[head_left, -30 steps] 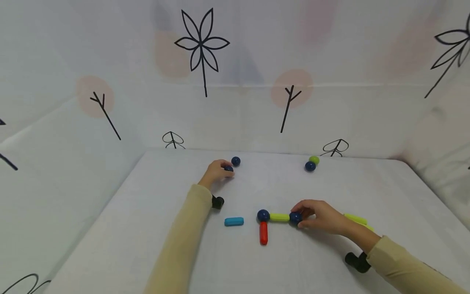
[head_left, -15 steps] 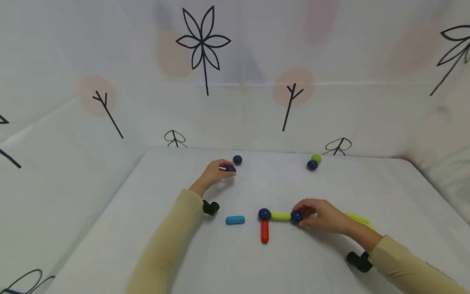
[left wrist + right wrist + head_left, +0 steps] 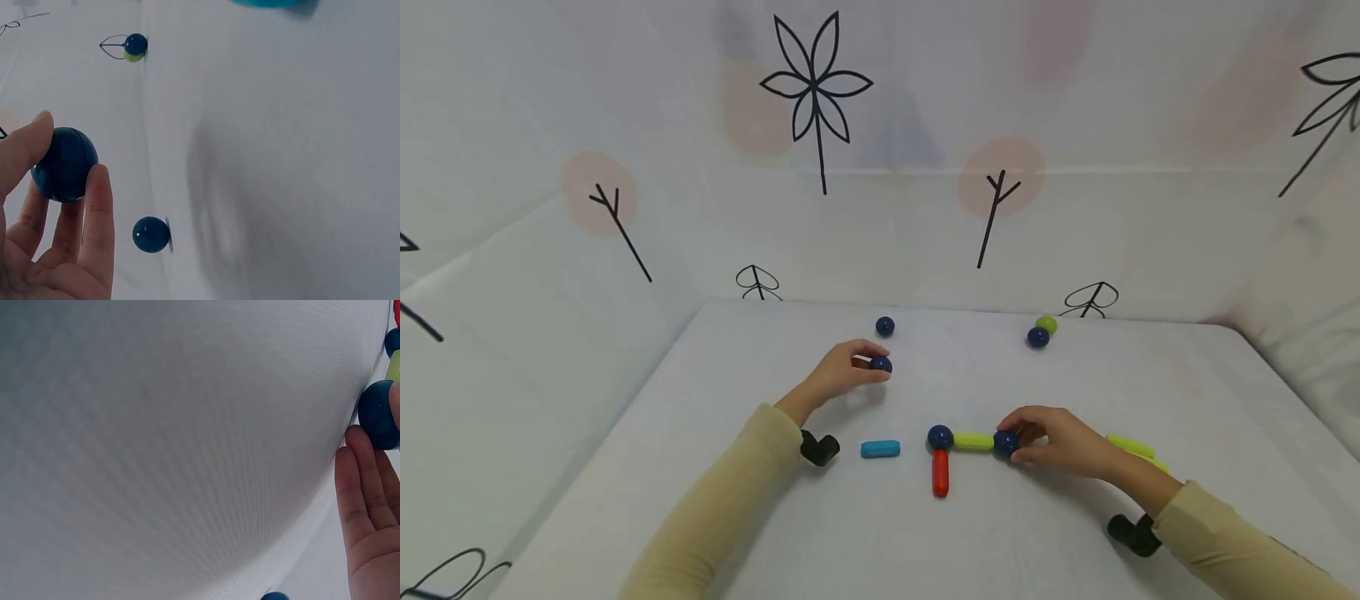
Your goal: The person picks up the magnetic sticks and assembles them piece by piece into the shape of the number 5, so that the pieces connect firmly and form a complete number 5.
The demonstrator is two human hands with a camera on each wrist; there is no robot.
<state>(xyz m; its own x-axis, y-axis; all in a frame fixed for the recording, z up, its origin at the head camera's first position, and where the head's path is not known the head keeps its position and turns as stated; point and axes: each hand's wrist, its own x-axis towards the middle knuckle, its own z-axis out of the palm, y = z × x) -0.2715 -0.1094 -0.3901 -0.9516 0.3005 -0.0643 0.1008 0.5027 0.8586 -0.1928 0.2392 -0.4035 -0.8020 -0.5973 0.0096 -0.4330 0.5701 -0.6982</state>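
My left hand [image 3: 842,369] pinches a dark blue ball [image 3: 65,164] between thumb and fingers, held above the table surface in the left wrist view. My right hand [image 3: 1060,442] grips another dark blue ball [image 3: 1006,443] at the right end of a joined piece. That piece runs left through a yellow-green rod [image 3: 973,442] to a third blue ball [image 3: 940,437]. From there a red rod [image 3: 941,473] points toward me. A light blue rod [image 3: 880,449] lies apart, left of the joined piece.
A loose blue ball [image 3: 885,326] sits at the back; another blue ball [image 3: 1038,337] and a green ball [image 3: 1047,324] stand together farther right. Yellow-green rods [image 3: 1131,446] lie behind the right wrist. Patterned white cloth [image 3: 880,233] rises at the table's far edge.
My left hand has come nearer and slightly right with its blue ball, away from the loose ball at the back. My right hand stays in place on its ball.
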